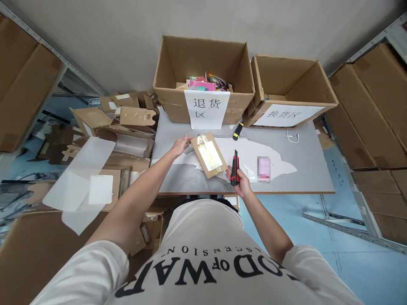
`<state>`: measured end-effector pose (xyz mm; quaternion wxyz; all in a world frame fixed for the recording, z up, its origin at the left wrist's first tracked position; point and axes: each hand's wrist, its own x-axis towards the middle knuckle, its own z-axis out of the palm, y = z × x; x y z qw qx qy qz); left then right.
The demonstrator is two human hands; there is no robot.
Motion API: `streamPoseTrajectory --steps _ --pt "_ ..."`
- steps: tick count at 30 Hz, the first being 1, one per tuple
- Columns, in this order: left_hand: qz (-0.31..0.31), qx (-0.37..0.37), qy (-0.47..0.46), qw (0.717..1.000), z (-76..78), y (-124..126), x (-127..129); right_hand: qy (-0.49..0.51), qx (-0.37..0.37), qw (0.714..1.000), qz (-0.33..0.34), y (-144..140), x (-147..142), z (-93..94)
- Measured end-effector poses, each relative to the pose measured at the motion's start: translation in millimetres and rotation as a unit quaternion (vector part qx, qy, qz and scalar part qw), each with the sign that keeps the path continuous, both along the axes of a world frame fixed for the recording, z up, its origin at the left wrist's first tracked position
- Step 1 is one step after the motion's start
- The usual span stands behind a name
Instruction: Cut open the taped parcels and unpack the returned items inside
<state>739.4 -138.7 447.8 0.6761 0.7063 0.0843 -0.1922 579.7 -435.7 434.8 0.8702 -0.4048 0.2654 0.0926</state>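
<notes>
A flat brown cardboard parcel (202, 166) with a white label and shiny tape is tilted over the table in front of me. My left hand (181, 145) pinches its upper left corner. In my right hand (241, 181) lies a red and black utility knife (235, 171), its tip pointing away from me; the fingertips reach close to the parcel's lower right corner, and whether they touch it I cannot tell. A yellow and black utility knife (238, 131) rests farther back on the table. To the right of my right hand is a small pink item (263, 168), blurred out.
Two open cardboard boxes with paper signs stand at the table's (311, 169) back: the left box (171, 103) holds colourful packages, the right box (294, 91) is beside it. Opened cartons (133, 116) and translucent sheets (79, 178) pile up at the left. Stacked cartons (375, 110) fill the right shelf.
</notes>
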Motion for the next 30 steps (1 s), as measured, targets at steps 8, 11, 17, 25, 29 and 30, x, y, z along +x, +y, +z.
streamPoseTrajectory --steps 8,11,17,25,29,30 --pt "0.073 -0.023 -0.001 0.997 -6.6 19 -57 -0.075 -0.05 0.996 0.022 -17 77 15.1" --pt "0.094 -0.044 0.015 0.995 -15.5 18 -80 -0.08 -0.065 0.993 0.053 -21 98 16.9" --pt "0.109 -0.068 0.058 0.99 -29.5 13 -114 -0.065 -0.084 0.99 0.097 -24 109 5.2" --pt "0.077 0.089 -0.03 0.993 -34.7 6 -111 -0.065 -0.082 0.992 0.071 -19 106 -9.3" --pt "0.035 0.243 -0.084 0.966 -16.9 2 -98 -0.08 -0.126 0.986 0.072 -32 97 -9.5" --pt "0.008 0.271 -0.108 0.956 -10.9 0 -94 -0.084 -0.145 0.983 0.074 -37 92 -9.6"
